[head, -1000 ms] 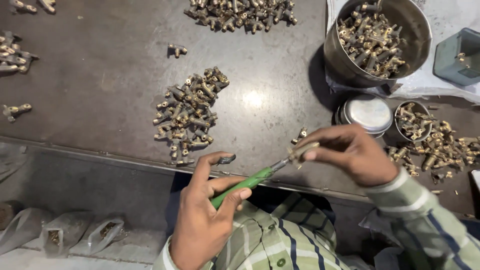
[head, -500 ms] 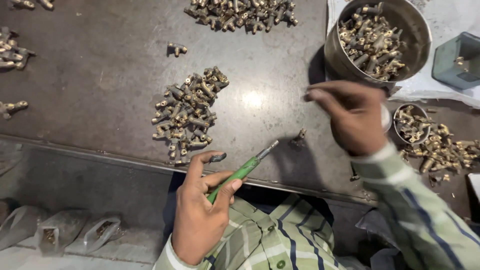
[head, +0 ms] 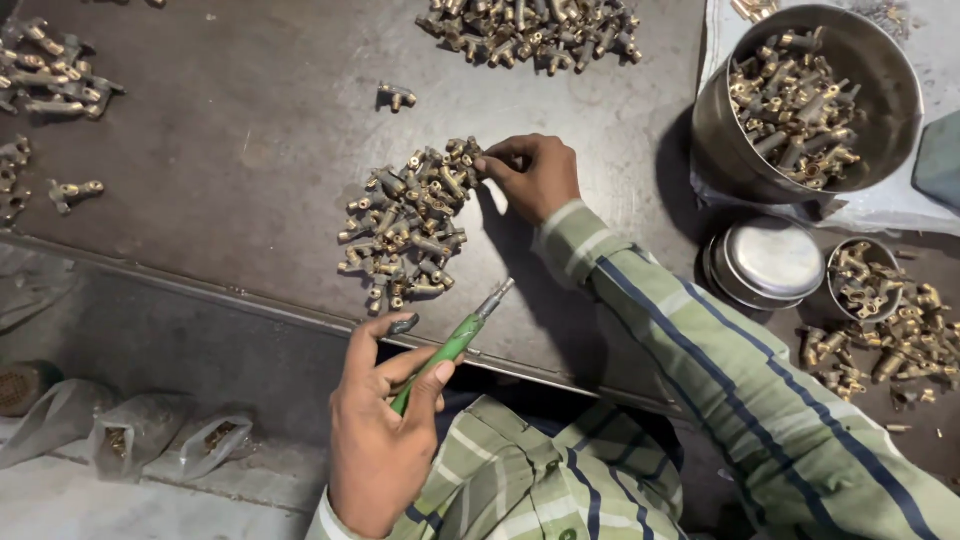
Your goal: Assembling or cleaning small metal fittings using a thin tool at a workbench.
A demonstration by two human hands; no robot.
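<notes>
We are recording a dark metal worktop [head: 240, 150] carrying several lots of small brass fittings. A second heap [head: 530, 30] is lying along the far edge, a scatter [head: 45, 85] is sitting at the far left, and a lone fitting [head: 397, 96] is lying between them. A large steel bowl [head: 880, 110] is standing at the right, filled with fittings. Just beside it a round steel lid [head: 775, 258] and a small steel cup [head: 860, 285] are resting, with loose fittings [head: 900, 345] spreading near them. Below the worktop, three clear bags [head: 140, 432] are lying on the floor.
</notes>
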